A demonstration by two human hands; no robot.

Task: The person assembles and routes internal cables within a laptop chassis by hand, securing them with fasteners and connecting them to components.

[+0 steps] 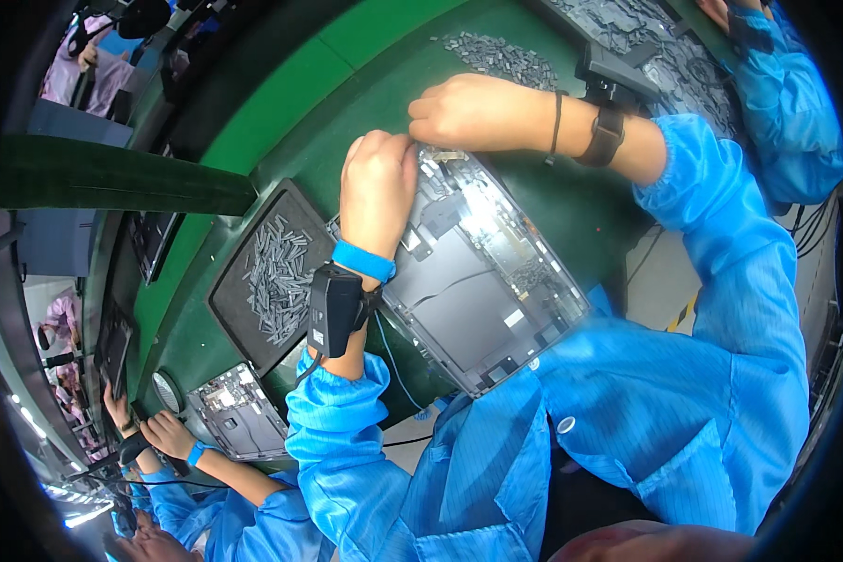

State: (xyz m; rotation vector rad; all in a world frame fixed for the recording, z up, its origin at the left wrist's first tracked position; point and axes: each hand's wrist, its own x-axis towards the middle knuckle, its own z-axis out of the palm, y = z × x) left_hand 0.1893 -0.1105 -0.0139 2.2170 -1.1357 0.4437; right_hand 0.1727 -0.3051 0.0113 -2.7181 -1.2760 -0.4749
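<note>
Head view: both our hands meet at the far end of an opened laptop shell (pixel 468 304), lying slantwise over the green table (pixel 576 183), near edge close to our blue smock (pixel 618 403).
Left hand (pixel 377 183): fingers curled down at the far edge, tips hidden, so we can't tell if they're pinching anything.
Right hand (pixel 478 112): curled too, right beside the left; tips hidden, same deal.
Far edge: we'd steady with one hand and work with the other, light and slow, no flexing imo.
Exposed board (pixel 482 223): best we don't rest knuckles on it.
Wrist unit (pixel 335 307): black box on our left wrist, near the shell's side; could knock it, so we'd lift that arm slightly.
Strip tray (pixel 223 272): just left of that wrist, holding loose dark strips (pixel 279 281); elbow shy of it, folks.
</note>
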